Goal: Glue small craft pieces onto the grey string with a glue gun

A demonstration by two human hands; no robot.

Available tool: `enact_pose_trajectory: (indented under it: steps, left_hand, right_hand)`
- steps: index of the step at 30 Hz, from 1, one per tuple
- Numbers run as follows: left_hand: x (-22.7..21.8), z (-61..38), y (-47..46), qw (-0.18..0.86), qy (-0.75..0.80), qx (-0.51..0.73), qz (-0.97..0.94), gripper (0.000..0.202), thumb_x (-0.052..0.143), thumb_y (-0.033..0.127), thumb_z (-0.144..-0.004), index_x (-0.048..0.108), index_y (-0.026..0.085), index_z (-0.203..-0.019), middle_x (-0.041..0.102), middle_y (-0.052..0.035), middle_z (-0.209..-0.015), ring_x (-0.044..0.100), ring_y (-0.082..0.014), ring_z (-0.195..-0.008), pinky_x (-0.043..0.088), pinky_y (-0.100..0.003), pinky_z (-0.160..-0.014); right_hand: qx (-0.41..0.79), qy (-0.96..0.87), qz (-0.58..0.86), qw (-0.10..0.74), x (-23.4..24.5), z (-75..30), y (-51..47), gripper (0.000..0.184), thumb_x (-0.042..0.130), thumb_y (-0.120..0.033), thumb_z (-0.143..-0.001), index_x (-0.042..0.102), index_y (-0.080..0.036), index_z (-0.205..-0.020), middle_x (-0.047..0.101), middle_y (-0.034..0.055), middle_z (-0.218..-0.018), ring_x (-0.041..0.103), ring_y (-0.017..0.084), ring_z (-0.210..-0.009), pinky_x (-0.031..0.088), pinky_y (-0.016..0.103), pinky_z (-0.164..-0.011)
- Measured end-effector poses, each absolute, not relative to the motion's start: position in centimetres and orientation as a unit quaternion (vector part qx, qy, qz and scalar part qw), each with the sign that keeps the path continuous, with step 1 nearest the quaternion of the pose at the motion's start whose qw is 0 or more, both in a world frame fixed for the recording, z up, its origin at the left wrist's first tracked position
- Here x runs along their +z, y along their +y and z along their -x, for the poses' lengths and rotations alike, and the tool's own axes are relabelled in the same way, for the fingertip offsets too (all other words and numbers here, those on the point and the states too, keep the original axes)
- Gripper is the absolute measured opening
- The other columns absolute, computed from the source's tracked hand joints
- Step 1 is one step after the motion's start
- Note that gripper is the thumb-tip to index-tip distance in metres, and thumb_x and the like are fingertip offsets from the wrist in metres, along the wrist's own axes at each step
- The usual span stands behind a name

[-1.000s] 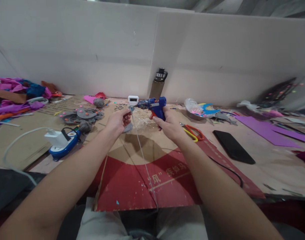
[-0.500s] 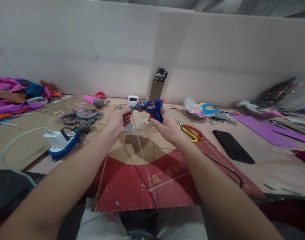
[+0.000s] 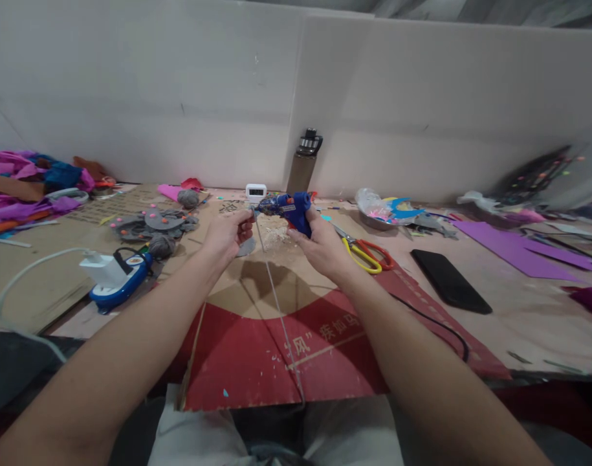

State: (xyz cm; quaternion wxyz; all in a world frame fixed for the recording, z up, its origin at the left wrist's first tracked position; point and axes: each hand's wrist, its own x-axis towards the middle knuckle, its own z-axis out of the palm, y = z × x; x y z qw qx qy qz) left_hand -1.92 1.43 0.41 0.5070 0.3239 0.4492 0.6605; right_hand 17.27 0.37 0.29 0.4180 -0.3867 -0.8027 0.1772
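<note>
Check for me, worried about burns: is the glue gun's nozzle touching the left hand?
Cannot tell. In the head view the glue gun nozzle meets the left hand fingers without a plain gap.

Pretty even, soft overhead light, nothing blown out. The hands [image 3: 276, 236] throw faint shadows straight down onto the cardboard sheet [image 3: 276, 310]. Strong wide-angle stretch at the edges, and the right side of the tabletop [image 3: 533, 304] smears into blur

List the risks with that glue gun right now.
1. The glue gun nozzle points at the left hand, pinching a small piece: fingers could get burned.
2. Its black cord trails under the right hand arm and may snag.
3. Drips may land on the cardboard.
</note>
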Motion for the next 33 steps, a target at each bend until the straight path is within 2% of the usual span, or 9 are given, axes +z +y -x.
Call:
enact_pose_trajectory:
  steps: [8,15,24,33]
  left_hand:
    - [0.53,1.91,1.41,0.508,0.448,0.658,-0.329,0.008,0.066,0.014,-0.065,0.059,0.012,-0.062,0.057,-0.0002,-0.056,0.046,-0.0045,-0.044,0.041,-0.015,-0.042]
    - [0.62,2.01,1.39,0.505,0.440,0.667,-0.325,0.008,0.067,0.013,-0.065,0.059,0.012,-0.063,0.057,-0.0002,-0.057,0.047,-0.0045,-0.044,0.040,-0.014,-0.041]
    - [0.40,2.18,1.60,0.504,0.430,0.670,-0.335,0.009,0.067,0.013,-0.066,0.059,0.012,-0.062,0.056,-0.0002,-0.056,0.047,-0.0042,-0.044,0.041,-0.014,-0.041]
    - [0.29,2.10,1.46,0.506,0.432,0.661,-0.347,0.008,0.067,0.013,-0.064,0.059,0.013,-0.063,0.057,0.0001,-0.058,0.046,-0.0045,-0.044,0.040,-0.015,-0.042]
  right_hand:
    - [0.176,-0.801,0.392,0.417,0.40,-17.26,0.22,0.039,0.051,-0.027,-0.083,0.049,-0.020,-0.121,0.063,0.0091,-0.103,0.057,0.025,-0.092,0.045,0.044,-0.089]
    - [0.184,-0.801,0.380,0.424,0.17,-17.34,0.43,0.038,0.051,-0.027,-0.083,0.050,-0.022,-0.121,0.063,0.0088,-0.113,0.057,0.025,-0.101,0.043,0.043,-0.092]
    - [0.184,-0.800,0.382,0.424,0.23,-17.39,0.46,0.040,0.051,-0.026,-0.083,0.050,-0.022,-0.123,0.064,0.0083,-0.111,0.057,0.026,-0.104,0.043,0.044,-0.094]
    - [0.193,-0.793,0.390,0.426,0.34,-17.28,0.29,0.039,0.052,-0.026,-0.083,0.050,-0.022,-0.121,0.064,0.0080,-0.107,0.059,0.025,-0.094,0.045,0.044,-0.090]
